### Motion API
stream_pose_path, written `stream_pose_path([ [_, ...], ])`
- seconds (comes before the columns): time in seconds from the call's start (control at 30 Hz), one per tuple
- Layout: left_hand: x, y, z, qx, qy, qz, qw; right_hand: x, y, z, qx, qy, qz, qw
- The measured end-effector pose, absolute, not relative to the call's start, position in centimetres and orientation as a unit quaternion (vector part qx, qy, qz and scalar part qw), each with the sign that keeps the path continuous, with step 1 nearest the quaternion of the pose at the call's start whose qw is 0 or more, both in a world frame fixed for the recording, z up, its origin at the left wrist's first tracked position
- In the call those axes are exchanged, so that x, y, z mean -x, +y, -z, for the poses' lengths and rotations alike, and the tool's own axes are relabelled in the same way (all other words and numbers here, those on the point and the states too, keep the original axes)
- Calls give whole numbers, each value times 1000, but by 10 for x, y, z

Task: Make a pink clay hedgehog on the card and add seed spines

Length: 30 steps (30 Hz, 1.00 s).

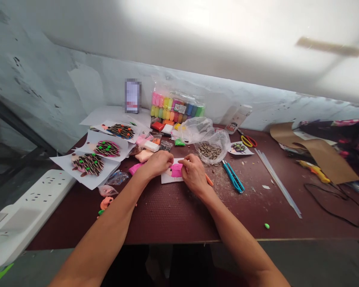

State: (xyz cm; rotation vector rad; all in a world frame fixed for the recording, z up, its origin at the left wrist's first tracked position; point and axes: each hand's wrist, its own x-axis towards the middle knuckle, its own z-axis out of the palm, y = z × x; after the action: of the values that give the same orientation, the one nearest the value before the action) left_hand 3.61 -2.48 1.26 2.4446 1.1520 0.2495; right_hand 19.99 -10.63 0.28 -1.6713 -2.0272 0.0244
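Note:
A small white card lies on the table in front of me, bearing a flat hedgehog shape of bright pink clay with a paler face and a dark eye. My left hand is at the card's upper left, its fingers curled and pressed together; whatever is in them is too small to make out. Over the right end of the shape, my right hand is closed, its bent fingertips touching the pink clay. It hides part of the clay and the card's right side. An orange stick-like piece shows beside my right hand.
Finished-looking spiky hedgehogs on paper lie left. Behind are packs of coloured clay and a bag of small brown sticks. To the right are a teal utility knife, scissors, glue sticks and a yellow glue gun.

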Motion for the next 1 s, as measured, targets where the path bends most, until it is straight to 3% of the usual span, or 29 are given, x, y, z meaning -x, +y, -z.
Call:
stream_pose_path([
  [0.2, -35, -27, -16, -883, 428, -84, 171, -201, -106, -3, 618, -741, -15, 261],
  [0.67, -3, -10, -31, -776, 569, -242, 128, -211, -101, -6, 615, -732, -26, 292],
  [1.0, -28, -21, -14, -858, 474, -125, 155, -195, -97, -9, 604, -767, -72, 204],
])
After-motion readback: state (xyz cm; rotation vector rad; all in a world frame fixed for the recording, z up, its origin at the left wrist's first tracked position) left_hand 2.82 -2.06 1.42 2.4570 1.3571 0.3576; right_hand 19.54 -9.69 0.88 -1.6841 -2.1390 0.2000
